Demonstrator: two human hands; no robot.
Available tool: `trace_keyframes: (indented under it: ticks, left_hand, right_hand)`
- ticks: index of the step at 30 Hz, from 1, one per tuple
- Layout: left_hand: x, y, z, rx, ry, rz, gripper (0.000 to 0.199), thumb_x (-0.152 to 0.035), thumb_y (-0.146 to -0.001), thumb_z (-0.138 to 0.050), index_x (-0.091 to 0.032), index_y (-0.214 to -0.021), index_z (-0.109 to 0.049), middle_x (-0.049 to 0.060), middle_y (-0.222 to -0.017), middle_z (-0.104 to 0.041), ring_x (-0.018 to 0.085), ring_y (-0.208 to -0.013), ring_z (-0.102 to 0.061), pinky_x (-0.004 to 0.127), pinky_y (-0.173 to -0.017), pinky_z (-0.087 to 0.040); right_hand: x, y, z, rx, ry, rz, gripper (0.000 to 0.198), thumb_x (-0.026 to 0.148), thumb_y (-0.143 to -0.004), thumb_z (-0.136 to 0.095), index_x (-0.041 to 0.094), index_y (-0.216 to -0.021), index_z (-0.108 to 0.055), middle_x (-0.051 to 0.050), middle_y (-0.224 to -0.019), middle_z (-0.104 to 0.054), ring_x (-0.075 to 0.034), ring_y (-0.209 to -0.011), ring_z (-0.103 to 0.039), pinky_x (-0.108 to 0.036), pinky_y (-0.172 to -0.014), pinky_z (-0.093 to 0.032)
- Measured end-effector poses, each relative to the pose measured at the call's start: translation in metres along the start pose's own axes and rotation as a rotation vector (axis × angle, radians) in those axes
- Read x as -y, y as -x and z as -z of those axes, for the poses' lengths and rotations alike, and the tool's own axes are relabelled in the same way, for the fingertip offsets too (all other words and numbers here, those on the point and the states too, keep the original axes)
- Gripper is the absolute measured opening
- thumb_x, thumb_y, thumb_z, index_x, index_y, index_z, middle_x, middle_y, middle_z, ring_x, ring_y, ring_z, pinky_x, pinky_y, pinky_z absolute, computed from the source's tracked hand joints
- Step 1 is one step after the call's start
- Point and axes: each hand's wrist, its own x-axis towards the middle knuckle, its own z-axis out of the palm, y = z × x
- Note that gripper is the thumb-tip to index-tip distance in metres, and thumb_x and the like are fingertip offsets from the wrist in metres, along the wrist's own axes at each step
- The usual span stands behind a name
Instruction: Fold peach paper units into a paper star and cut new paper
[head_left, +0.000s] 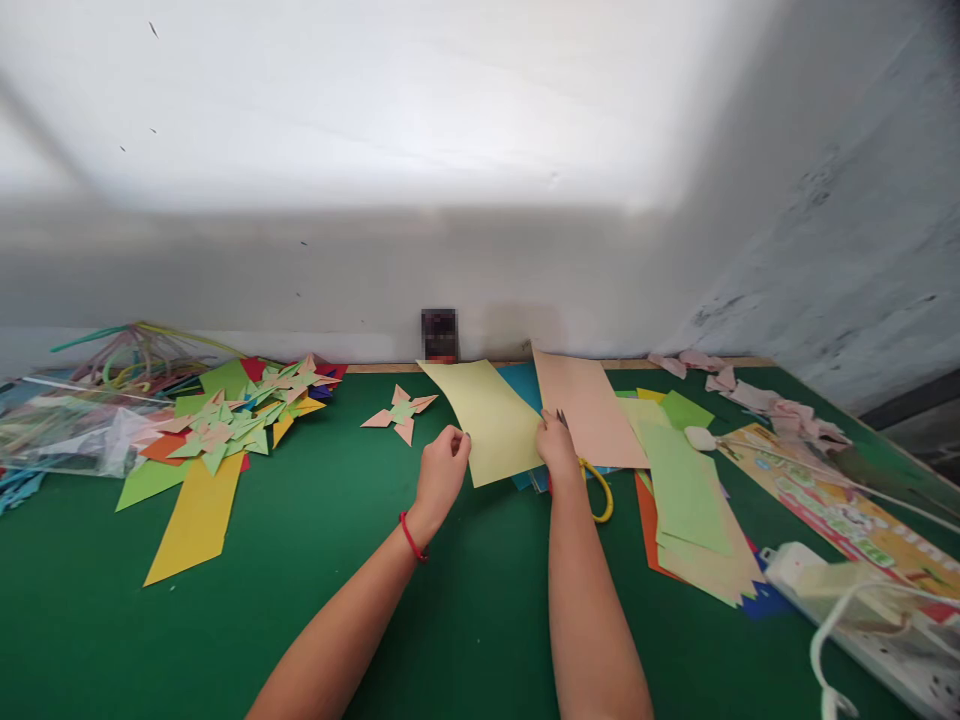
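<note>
My left hand (442, 475), with a red cord round its wrist, pinches the lower left edge of a pale yellow sheet of paper (495, 420). At the sheet's right edge my right hand (555, 445) is closed on the paper. A yellow scissors handle (608, 508) shows beside my right wrist, and a dark pointed tip pokes out past the fingers; whether that hand also grips the scissors, I cannot tell. Just behind my right hand stands a peach sheet (592, 410), tilted, with blue paper (521, 382) partly hidden behind. A folded paper star (400, 410) lies left of the sheet.
More folded stars (225, 425) lie on coloured paper at left, by a clear plastic bag (82, 430). Green strips (686, 490) are stacked at right, near a power strip (862, 610) and white cable (817, 465). A dark blurred object (439, 335) stands against the wall.
</note>
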Motion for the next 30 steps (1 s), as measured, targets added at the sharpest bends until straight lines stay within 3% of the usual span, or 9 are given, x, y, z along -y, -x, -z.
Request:
trace_keyframes:
  ticks: [6, 11, 14, 16, 19, 23, 26, 30]
  left_hand:
    - [0.018, -0.015, 0.023, 0.092, -0.134, 0.13, 0.018, -0.025, -0.081, -0.044, -0.02, -0.064, -0.048, 0.0, -0.06, -0.059, 0.014, -0.054, -0.056, 0.023, -0.052, -0.036]
    - [0.027, -0.019, 0.044, 0.191, -0.323, 0.226, 0.016, -0.019, -0.076, -0.047, -0.019, -0.06, -0.05, 0.005, -0.056, -0.062, 0.019, -0.048, -0.058, 0.026, -0.051, -0.038]
    - [0.026, -0.018, 0.052, 0.131, -0.482, 0.248, 0.01, -0.018, -0.074, -0.051, -0.017, -0.064, -0.052, 0.013, -0.063, -0.063, 0.027, -0.059, -0.062, 0.031, -0.055, -0.038]
    - [0.021, -0.017, 0.051, 0.067, -0.555, 0.221, 0.008, -0.02, -0.078, -0.049, -0.015, -0.076, -0.054, 0.017, -0.074, -0.065, 0.031, -0.07, -0.063, 0.033, -0.058, -0.038]
    - [0.013, -0.014, 0.038, 0.043, -0.576, 0.11, 0.017, -0.026, -0.088, -0.039, -0.018, -0.089, -0.054, 0.013, -0.084, -0.066, 0.027, -0.076, -0.063, 0.031, -0.059, -0.04]
    - [0.002, -0.007, 0.004, 0.155, -0.529, -0.085, 0.02, -0.026, -0.091, -0.037, -0.02, -0.094, -0.056, 0.007, -0.092, -0.068, 0.019, -0.079, -0.064, 0.026, -0.062, -0.044]
    - [-0.006, -0.003, -0.028, 0.244, -0.524, -0.256, 0.027, -0.023, -0.091, -0.038, -0.016, -0.111, -0.054, 0.01, -0.112, -0.064, 0.02, -0.101, -0.06, 0.029, -0.084, -0.045]
    - [-0.01, -0.002, -0.069, 0.354, -0.545, -0.444, 0.041, -0.025, -0.091, -0.039, -0.014, -0.131, -0.043, 0.009, -0.139, -0.045, 0.02, -0.127, -0.042, 0.032, -0.105, -0.033]
  right_hand:
    - [0.006, 0.009, 0.012, -0.003, 0.014, -0.018, 0.035, 0.015, -0.079, -0.042, 0.02, -0.1, -0.07, -0.01, -0.095, -0.069, -0.023, -0.089, -0.063, -0.033, -0.079, -0.048]
    - [0.008, 0.013, 0.02, -0.077, 0.013, -0.046, 0.031, 0.012, -0.077, -0.042, 0.016, -0.094, -0.067, -0.01, -0.088, -0.069, -0.022, -0.085, -0.063, -0.031, -0.074, -0.048]
    - [0.007, 0.011, 0.02, -0.106, 0.009, -0.076, 0.034, 0.014, -0.077, -0.047, 0.013, -0.108, -0.062, -0.011, -0.094, -0.069, -0.021, -0.086, -0.064, -0.03, -0.075, -0.048]
    - [0.006, 0.009, 0.019, -0.092, 0.021, -0.096, 0.03, 0.018, -0.077, -0.053, 0.011, -0.104, -0.064, -0.013, -0.093, -0.07, -0.022, -0.087, -0.065, -0.03, -0.076, -0.048]
    - [0.003, 0.008, 0.016, -0.049, 0.065, -0.128, 0.016, 0.023, -0.078, -0.059, 0.012, -0.084, -0.069, -0.011, -0.084, -0.07, -0.021, -0.082, -0.065, -0.032, -0.077, -0.048]
    - [0.002, 0.01, 0.016, -0.036, 0.111, -0.149, 0.017, 0.028, -0.081, -0.058, 0.014, -0.081, -0.07, -0.01, -0.084, -0.071, -0.018, -0.079, -0.065, -0.03, -0.072, -0.048]
    - [0.002, 0.011, 0.016, -0.039, 0.118, -0.135, 0.021, 0.029, -0.078, -0.058, 0.014, -0.079, -0.073, -0.015, -0.085, -0.072, -0.024, -0.081, -0.066, -0.028, -0.067, -0.046]
    - [0.001, 0.008, 0.016, -0.04, 0.11, -0.089, 0.034, 0.037, -0.083, -0.049, 0.013, -0.079, -0.074, -0.016, -0.08, -0.071, -0.027, -0.081, -0.066, -0.032, -0.07, -0.046]
